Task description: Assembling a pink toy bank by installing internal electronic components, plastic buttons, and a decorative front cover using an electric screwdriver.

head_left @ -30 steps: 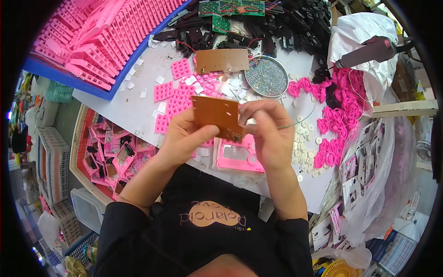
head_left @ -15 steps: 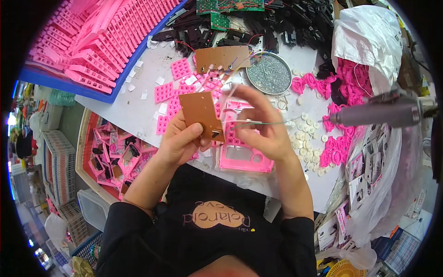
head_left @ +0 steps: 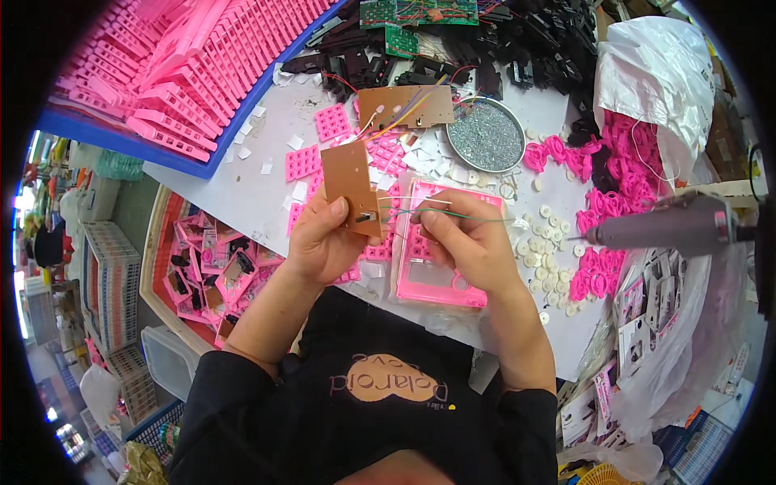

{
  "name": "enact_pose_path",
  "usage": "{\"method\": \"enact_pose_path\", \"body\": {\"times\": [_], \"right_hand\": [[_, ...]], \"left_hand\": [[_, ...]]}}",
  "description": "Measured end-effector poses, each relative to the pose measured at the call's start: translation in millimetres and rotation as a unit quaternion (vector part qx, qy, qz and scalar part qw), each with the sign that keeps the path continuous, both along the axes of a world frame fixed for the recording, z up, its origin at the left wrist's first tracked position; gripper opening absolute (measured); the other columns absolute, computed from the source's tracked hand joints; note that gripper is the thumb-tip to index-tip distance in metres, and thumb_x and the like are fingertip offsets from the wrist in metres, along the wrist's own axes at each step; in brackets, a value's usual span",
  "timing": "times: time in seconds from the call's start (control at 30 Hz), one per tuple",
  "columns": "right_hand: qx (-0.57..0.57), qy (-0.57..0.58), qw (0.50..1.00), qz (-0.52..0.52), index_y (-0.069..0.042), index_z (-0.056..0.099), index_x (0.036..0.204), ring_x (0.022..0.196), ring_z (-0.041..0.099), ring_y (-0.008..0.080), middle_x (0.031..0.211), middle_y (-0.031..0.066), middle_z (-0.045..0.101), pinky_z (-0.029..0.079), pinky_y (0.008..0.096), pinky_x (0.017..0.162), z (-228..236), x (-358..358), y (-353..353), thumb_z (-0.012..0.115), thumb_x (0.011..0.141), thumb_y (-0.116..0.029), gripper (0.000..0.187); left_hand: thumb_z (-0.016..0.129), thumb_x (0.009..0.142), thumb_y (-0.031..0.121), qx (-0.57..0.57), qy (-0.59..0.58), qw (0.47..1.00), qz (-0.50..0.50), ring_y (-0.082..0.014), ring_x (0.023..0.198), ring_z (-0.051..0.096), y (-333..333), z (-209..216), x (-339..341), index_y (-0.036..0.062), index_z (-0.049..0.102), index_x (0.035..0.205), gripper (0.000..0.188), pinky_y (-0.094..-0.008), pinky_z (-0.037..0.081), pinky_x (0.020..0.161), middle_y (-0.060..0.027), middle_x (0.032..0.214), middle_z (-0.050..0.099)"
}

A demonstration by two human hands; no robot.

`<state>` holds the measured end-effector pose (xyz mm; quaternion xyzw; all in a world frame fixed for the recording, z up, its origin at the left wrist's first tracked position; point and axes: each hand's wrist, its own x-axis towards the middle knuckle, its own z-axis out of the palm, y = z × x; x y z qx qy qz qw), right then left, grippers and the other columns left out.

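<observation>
A brown circuit board (head_left: 346, 182) is gripped by its lower edge in my left hand (head_left: 319, 234), thumb in front. A small black switch sits near the board's lower corner. Thin wires (head_left: 404, 199), white and green among them, run from the board's right side to my right hand (head_left: 469, 240), whose thumb and fingers pinch them. Under my right hand lies a pink plastic housing (head_left: 436, 292) with a rectangular window and a round hole, partly covered by my fingers. Pink keypad pieces (head_left: 331, 122) lie just beyond my left hand.
Beyond are a second brown board (head_left: 428, 105), a round dish of small screws (head_left: 486, 135) and black parts (head_left: 533, 40). An electric screwdriver (head_left: 667, 226) hangs at right, near white discs (head_left: 550, 263) and pink pieces. A blue tray (head_left: 212, 162) of pink parts stands at far left.
My right hand has come down from above the housing, and its spread fingers have closed on the wires. The board has turned slightly upright in my left hand. The whole view has shifted slightly.
</observation>
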<state>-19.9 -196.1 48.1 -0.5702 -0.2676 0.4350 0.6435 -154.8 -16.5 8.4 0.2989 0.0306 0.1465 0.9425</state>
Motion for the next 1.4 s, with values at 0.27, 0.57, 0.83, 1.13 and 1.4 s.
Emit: {"method": "enact_pose_path", "body": {"times": [0.27,0.57,0.83,1.13,1.4], "right_hand": [[0.016,0.016,0.996,0.081,-0.001,0.045,0.148,0.043,0.045,0.0056,0.056,-0.0028,0.053,0.036,0.0226,0.043,7,3,-1,0.060,0.095,-0.007,0.055],[0.093,0.064,0.990,-0.090,0.005,0.071,0.101,0.045,0.050,0.0071,0.060,0.0037,0.059,0.036,0.0231,0.043,25,-12,-10,0.060,0.102,-0.013,0.021],[-0.043,0.268,0.942,-0.200,0.003,0.061,0.116,0.048,0.060,0.0171,0.065,0.0137,0.066,0.045,0.0251,0.043,-9,-67,-126,0.057,0.103,-0.019,0.026],[-0.264,-0.523,0.777,-0.230,0.000,0.051,0.143,0.122,0.052,0.0337,0.128,0.0214,0.062,0.037,0.0454,0.106,66,-45,-201,0.071,0.087,-0.044,0.073],[-0.105,-0.221,0.965,0.091,-0.001,0.067,0.126,0.108,0.065,0.0268,0.124,0.0154,0.068,0.050,0.0357,0.091,36,-23,-73,0.069,0.091,-0.015,0.037]], "left_hand": [[0.055,0.103,0.024,0.064,-0.063,0.994,-0.067,-0.0269,0.091,0.069,10,9,0,0.0047,0.042,0.143,0.046,-0.0359,0.055,0.067,-0.0199,0.119,0.064],[0.051,0.104,0.011,0.226,0.002,0.974,-0.030,-0.0146,0.074,0.060,-12,18,-5,-0.0010,0.047,0.137,0.035,-0.0287,0.051,0.064,-0.0137,0.110,0.066],[0.062,0.090,-0.009,0.448,0.041,0.893,-0.012,-0.0166,0.073,0.062,-13,10,-35,-0.0012,0.062,0.113,0.025,-0.0307,0.049,0.065,-0.0093,0.090,0.066],[0.068,0.087,-0.007,0.538,-0.062,0.836,-0.091,-0.0241,0.077,0.065,-31,24,-25,0.0007,0.064,0.104,0.019,-0.0334,0.051,0.068,-0.0109,0.090,0.065],[0.061,0.097,0.001,0.397,0.092,0.874,-0.265,-0.0208,0.081,0.066,-55,25,-42,0.0023,0.054,0.127,0.031,-0.0340,0.054,0.069,-0.0090,0.100,0.065]]}}
